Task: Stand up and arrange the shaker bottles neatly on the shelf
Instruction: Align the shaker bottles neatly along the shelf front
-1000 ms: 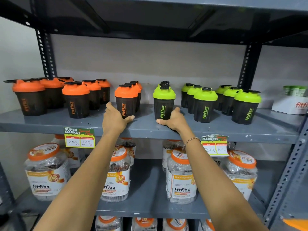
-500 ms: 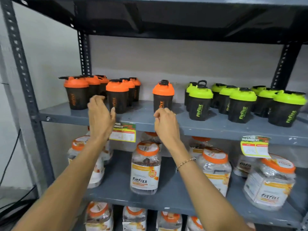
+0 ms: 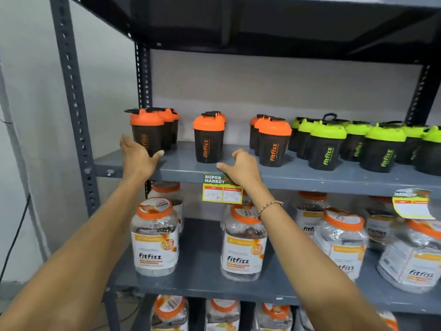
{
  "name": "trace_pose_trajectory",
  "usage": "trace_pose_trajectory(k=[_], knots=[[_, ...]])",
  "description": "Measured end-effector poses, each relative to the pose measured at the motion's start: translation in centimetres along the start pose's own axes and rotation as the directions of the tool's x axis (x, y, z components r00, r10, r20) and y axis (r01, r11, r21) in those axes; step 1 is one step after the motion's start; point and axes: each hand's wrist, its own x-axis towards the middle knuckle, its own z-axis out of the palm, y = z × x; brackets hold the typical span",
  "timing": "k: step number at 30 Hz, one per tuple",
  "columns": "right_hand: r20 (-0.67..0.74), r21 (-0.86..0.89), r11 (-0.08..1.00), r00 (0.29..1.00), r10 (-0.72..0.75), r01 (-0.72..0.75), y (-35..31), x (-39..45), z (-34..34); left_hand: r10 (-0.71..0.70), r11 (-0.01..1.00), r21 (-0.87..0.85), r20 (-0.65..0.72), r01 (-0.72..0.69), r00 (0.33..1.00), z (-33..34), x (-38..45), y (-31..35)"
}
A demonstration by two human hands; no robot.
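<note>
Black shaker bottles stand upright in rows on the grey shelf (image 3: pixel 298 177). Orange-lidded rows are at the left (image 3: pixel 148 132), middle (image 3: pixel 208 142) and centre right (image 3: pixel 273 144). Green-lidded ones (image 3: pixel 327 149) fill the right side. My left hand (image 3: pixel 137 158) is open at the shelf's front edge, its fingers just in front of the leftmost orange-lidded bottle; contact is unclear. My right hand (image 3: pixel 241 169) is open, fingers spread, at the shelf edge just right of the middle orange-lidded bottle, holding nothing.
A yellow price tag (image 3: pixel 222 191) hangs from the shelf edge, partly behind my right hand. Clear jars with orange lids (image 3: pixel 155 237) fill the shelves below. A perforated metal upright (image 3: pixel 71 103) stands at the left; another shelf (image 3: pixel 262 27) closes in overhead.
The view has swung left along the shelf. Both hands moved left from the orange and green bottles at the centre to the leftmost orange rows, staying open.
</note>
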Motion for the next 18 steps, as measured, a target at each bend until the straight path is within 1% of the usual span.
trace_pose_trajectory(k=[2, 4, 6, 8, 11, 16, 18], knots=[[-0.005, -0.010, 1.000, 1.000, 0.005, -0.005, -0.9, 0.3, 0.6, -0.007, 1.000, -0.030, 0.026, 0.008, 1.000, 0.2, 1.0, 0.3], [0.024, 0.006, 1.000, 1.000, 0.010, -0.011, -2.0, 1.0, 1.4, -0.031, 0.997, -0.072, 0.044, 0.034, 0.999, 0.4, 1.5, 0.6], [0.077, 0.032, 0.998, 0.996, 0.042, -0.044, -3.0, 1.9, 2.2, -0.059, 0.998, -0.027, 0.047, 0.061, 0.997, 0.7, 1.4, 0.5], [0.132, 0.056, 0.993, 0.987, 0.095, -0.103, -3.9, 2.7, 2.8, -0.042, 0.998, 0.053, 0.010, 0.042, 0.999, 0.9, 1.0, 0.3], [0.167, 0.082, 0.985, 0.976, 0.137, -0.152, -4.6, 3.8, 3.5, -0.024, 0.997, 0.077, -0.029, 0.026, 0.999, 1.0, 0.7, 0.4], [0.017, 0.096, 0.987, 0.991, 0.130, -0.131, -4.0, 4.1, 5.1, -0.076, 0.988, 0.132, -0.002, 0.076, 0.997, 0.9, 1.1, 0.5], [-0.011, 0.083, 0.988, 0.992, 0.129, -0.128, -3.8, 4.1, 5.3, -0.081, 0.986, 0.146, -0.009, 0.082, 0.997, 1.1, 1.1, 0.4]])
